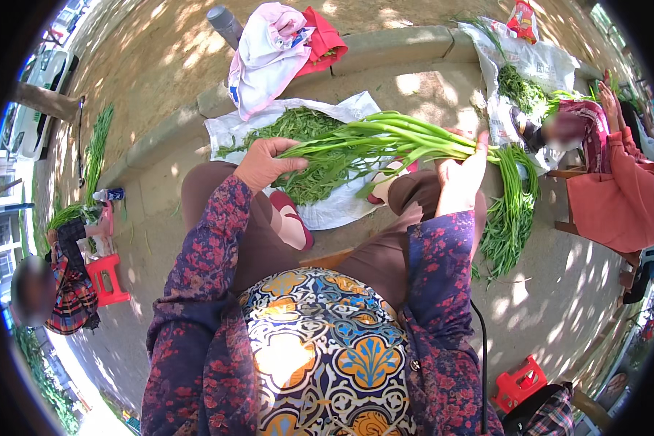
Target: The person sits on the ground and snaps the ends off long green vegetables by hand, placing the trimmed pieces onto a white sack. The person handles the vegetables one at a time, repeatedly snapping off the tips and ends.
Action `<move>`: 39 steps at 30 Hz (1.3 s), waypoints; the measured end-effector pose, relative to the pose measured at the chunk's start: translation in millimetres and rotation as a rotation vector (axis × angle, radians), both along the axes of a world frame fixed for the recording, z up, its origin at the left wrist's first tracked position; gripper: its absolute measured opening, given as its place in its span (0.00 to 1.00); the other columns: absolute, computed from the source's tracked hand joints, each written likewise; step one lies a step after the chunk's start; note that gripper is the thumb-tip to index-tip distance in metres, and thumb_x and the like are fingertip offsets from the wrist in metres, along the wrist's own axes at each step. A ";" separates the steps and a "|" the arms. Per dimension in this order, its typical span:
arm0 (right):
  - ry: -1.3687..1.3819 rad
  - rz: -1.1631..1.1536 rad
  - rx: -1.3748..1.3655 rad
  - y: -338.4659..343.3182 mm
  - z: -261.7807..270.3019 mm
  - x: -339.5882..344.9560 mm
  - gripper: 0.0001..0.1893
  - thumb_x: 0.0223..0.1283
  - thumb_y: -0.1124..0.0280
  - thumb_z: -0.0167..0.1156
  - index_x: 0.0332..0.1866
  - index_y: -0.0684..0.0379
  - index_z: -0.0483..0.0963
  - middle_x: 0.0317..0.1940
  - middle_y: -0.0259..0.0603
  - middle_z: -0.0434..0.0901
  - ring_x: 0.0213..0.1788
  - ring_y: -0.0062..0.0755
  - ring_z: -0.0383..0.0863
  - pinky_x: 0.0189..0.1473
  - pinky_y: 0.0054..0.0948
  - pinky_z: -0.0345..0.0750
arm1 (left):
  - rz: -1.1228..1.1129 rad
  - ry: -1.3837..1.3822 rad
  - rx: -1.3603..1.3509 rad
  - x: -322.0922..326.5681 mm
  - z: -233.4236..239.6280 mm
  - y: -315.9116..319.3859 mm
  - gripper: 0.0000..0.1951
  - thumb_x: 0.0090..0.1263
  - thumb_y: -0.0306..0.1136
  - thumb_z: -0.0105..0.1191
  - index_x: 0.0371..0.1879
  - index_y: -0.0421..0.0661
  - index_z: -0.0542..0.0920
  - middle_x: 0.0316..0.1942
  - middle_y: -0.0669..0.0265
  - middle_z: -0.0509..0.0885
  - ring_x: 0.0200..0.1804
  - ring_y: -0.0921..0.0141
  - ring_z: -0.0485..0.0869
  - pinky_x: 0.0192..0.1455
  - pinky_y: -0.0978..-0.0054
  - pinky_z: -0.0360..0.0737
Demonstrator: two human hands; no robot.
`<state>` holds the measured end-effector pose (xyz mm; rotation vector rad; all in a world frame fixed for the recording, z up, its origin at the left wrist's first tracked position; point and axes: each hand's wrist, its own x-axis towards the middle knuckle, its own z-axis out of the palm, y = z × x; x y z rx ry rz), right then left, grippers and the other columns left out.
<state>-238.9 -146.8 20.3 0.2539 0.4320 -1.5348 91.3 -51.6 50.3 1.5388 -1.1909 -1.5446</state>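
Observation:
A bunch of long green leafy stems, which look like water spinach, stretches sideways between my hands. My right hand grips the pale stem ends. At the leafy end, my left hand pinches leaves between thumb and fingers. Below the bunch, a heap of loose green leaves lies on a white woven sack spread between my feet. Another pile of long stems rests on the ground to the right of my right knee, its leafy ends towards me.
A concrete kerb runs behind the sack, with pink and red bags by a grey post. Seated people are at both sides, near a red stool on the left. Another red stool stands at lower right.

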 end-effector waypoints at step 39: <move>0.457 0.772 -0.107 60.7 -13.7 98.4 0.11 0.59 0.67 0.61 0.41 0.61 0.72 0.25 0.36 0.76 0.24 0.27 0.78 0.28 0.26 0.78 | -0.036 0.166 -0.087 -63.8 -1.2 -20.4 0.34 0.57 0.39 0.64 0.60 0.35 0.65 0.52 0.55 0.76 0.55 0.69 0.75 0.57 0.73 0.72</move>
